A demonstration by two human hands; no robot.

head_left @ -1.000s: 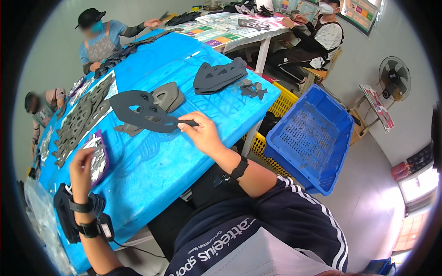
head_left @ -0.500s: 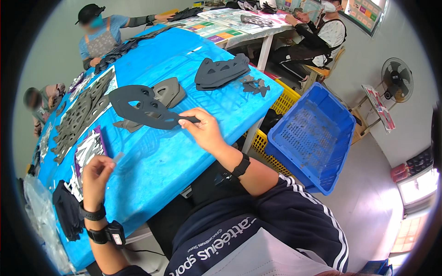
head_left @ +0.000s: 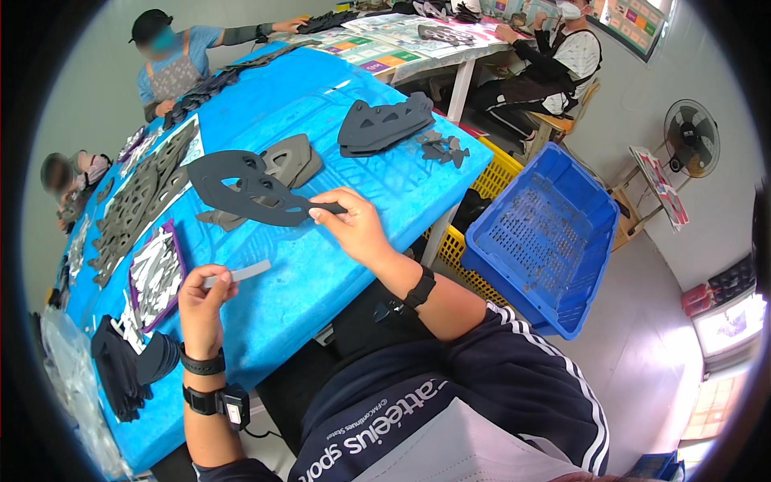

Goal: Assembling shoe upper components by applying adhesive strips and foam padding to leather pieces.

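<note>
My right hand (head_left: 356,226) pinches the near end of a large dark grey foam cut-out (head_left: 245,188) with oval holes, holding it just above the blue table (head_left: 321,273). My left hand (head_left: 201,301) is raised over the table's near edge and grips a small thin grey strip (head_left: 247,272) between its fingers. A lighter grey shaped piece (head_left: 293,159) lies under and behind the cut-out.
A stack of dark cut-outs (head_left: 381,123) and small scraps (head_left: 440,149) lie at the table's right end. Rows of grey pieces (head_left: 132,205) and a purple-edged tray (head_left: 157,273) fill the left. A blue crate (head_left: 546,241) stands right of the table. Other people work at the far side.
My left hand has risen from the tray at the left and moved toward the middle, now holding the grey strip. My right hand keeps the cut-out almost still.
</note>
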